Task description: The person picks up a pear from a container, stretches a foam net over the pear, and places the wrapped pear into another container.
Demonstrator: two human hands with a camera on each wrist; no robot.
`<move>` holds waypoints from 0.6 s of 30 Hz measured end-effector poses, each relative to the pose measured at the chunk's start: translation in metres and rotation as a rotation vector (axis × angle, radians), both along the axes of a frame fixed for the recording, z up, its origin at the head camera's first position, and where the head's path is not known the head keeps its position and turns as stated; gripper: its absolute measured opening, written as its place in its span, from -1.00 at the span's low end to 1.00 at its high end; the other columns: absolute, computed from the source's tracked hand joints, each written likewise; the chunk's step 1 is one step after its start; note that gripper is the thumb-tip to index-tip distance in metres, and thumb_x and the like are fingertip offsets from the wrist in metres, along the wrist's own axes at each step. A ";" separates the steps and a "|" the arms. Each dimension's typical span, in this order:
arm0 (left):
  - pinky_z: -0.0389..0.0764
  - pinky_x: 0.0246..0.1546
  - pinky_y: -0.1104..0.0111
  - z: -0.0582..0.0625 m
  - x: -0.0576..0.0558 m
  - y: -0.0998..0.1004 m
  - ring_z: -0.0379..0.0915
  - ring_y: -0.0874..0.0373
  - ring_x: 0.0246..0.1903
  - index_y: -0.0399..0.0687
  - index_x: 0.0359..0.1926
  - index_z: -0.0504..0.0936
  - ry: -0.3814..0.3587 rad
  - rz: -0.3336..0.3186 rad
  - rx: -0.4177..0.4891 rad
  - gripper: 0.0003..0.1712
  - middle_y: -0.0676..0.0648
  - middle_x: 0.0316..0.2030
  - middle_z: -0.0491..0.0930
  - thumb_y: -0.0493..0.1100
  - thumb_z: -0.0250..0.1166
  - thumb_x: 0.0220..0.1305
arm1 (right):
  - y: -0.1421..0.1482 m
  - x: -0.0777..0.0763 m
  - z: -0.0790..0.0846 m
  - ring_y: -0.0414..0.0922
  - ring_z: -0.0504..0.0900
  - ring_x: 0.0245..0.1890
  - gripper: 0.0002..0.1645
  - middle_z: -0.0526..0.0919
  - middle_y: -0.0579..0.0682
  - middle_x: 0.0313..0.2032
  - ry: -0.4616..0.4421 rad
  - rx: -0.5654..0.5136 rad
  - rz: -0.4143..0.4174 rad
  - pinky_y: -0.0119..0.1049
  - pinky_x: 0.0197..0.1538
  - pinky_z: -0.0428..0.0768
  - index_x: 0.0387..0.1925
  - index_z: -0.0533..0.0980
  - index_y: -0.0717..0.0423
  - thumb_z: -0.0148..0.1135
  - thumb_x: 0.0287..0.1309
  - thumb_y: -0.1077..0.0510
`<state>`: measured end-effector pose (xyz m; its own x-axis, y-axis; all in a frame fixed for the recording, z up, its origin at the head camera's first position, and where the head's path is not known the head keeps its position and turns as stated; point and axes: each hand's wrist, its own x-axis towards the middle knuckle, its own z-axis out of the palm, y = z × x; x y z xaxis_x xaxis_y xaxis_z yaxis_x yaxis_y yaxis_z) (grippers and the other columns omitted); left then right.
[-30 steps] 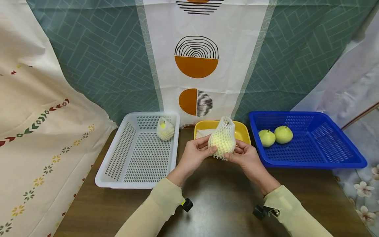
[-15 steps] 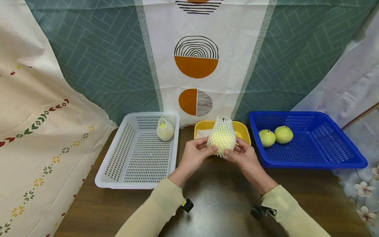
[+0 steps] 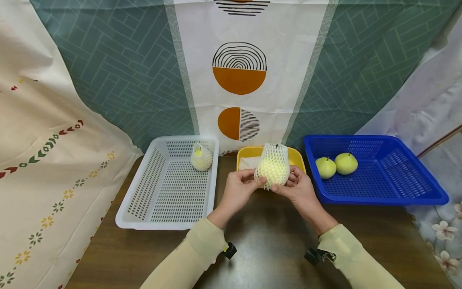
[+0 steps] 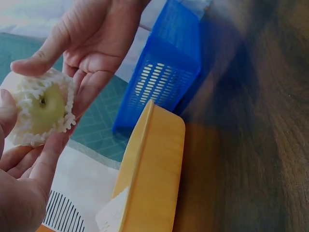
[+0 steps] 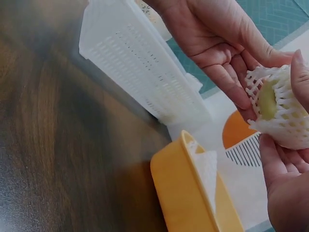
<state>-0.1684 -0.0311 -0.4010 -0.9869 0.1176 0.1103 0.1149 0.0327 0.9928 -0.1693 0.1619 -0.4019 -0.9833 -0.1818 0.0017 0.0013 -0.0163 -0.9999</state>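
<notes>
Both hands hold a yellow-green pear (image 3: 273,170) inside a white foam net sleeve, raised in front of the yellow bin. My left hand (image 3: 240,188) grips it from the left, thumb on the near side. On the other side, my right hand (image 3: 298,188) has its thumb close to the left one. The net stands up past the pear, and a stem shows in its open top. From below, the left wrist view shows the pear's bare base (image 4: 48,108) framed by the net's lower edge. In the right wrist view the net (image 5: 285,104) partly covers that base.
A white basket (image 3: 167,222) on the left contains one netted pear (image 3: 202,158). The blue basket (image 3: 382,199) at right has two bare pears (image 3: 325,168) in it. Behind the hands is a yellow bin (image 3: 249,151) with white netting (image 3: 249,162). A patterned cloth hangs behind.
The netted pear has turned slightly between the hands. Its net's top looks wider, and the lower edge hangs less far below the thumbs. Both hands keep their hold and have barely moved.
</notes>
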 end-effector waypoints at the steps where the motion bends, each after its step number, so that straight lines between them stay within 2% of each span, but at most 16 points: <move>1: 0.65 -0.28 0.39 0.000 0.000 0.000 0.66 0.21 -0.27 -0.07 -0.03 0.66 0.002 0.003 -0.013 -0.50 -0.04 -0.19 0.70 0.01 0.44 -0.02 | 0.000 0.000 0.000 -0.22 0.66 -0.13 -0.25 0.61 -0.06 -0.05 -0.003 -0.010 -0.005 -0.38 -0.13 0.63 0.12 0.24 0.11 0.44 -0.09 0.23; 5: 0.65 -0.29 0.39 0.000 0.000 0.000 0.65 0.22 -0.30 -0.06 -0.04 0.66 -0.004 -0.001 -0.025 -0.55 -0.04 -0.21 0.71 -0.01 0.42 0.02 | -0.001 0.000 0.000 -0.21 0.67 -0.15 -0.23 0.60 -0.04 -0.05 -0.014 -0.031 -0.017 -0.37 -0.13 0.64 0.12 0.24 0.11 0.45 -0.13 0.25; 10: 0.65 -0.24 0.37 0.016 0.009 0.000 0.66 0.16 -0.24 -0.17 0.02 0.61 -0.009 -0.047 -0.029 -0.52 -0.12 -0.16 0.69 -0.09 0.40 0.06 | 0.000 -0.001 0.000 -0.23 0.66 -0.11 -0.10 0.55 -0.01 0.03 -0.028 -0.033 -0.016 -0.38 -0.12 0.63 0.29 0.18 0.11 0.43 -0.07 0.21; 13: 0.64 -0.19 0.36 0.025 0.012 -0.001 0.65 0.14 -0.18 -0.21 0.09 0.56 -0.020 -0.077 -0.048 -0.45 -0.16 -0.11 0.67 -0.08 0.39 0.08 | 0.002 -0.001 0.000 -0.22 0.64 -0.06 -0.12 0.53 0.01 0.08 -0.049 -0.086 0.010 -0.37 -0.09 0.62 0.35 0.13 0.07 0.35 0.03 0.20; 15: 0.64 -0.17 0.37 0.028 0.013 -0.002 0.64 0.15 -0.16 -0.22 0.11 0.54 -0.029 -0.068 -0.056 -0.44 -0.16 -0.09 0.66 -0.05 0.36 0.12 | 0.002 -0.001 0.000 -0.21 0.63 -0.04 -0.16 0.52 0.01 0.10 -0.057 -0.126 0.025 -0.36 -0.07 0.62 0.35 0.13 0.06 0.30 0.08 0.21; 18: 0.62 -0.12 0.32 0.034 0.012 -0.004 0.64 0.14 -0.16 -0.28 0.12 0.51 -0.039 -0.020 -0.013 -0.44 -0.17 -0.06 0.65 -0.01 0.29 0.19 | 0.002 -0.001 0.001 -0.18 0.62 -0.01 -0.18 0.51 0.02 0.11 -0.048 -0.163 0.029 -0.35 -0.06 0.62 0.34 0.15 0.06 0.30 0.08 0.26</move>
<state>-0.1562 -0.0354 -0.3673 -0.9879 0.1384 0.0705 0.0772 0.0438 0.9961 -0.1699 0.1639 -0.4007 -0.9772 -0.2118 -0.0135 0.0520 -0.1772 -0.9828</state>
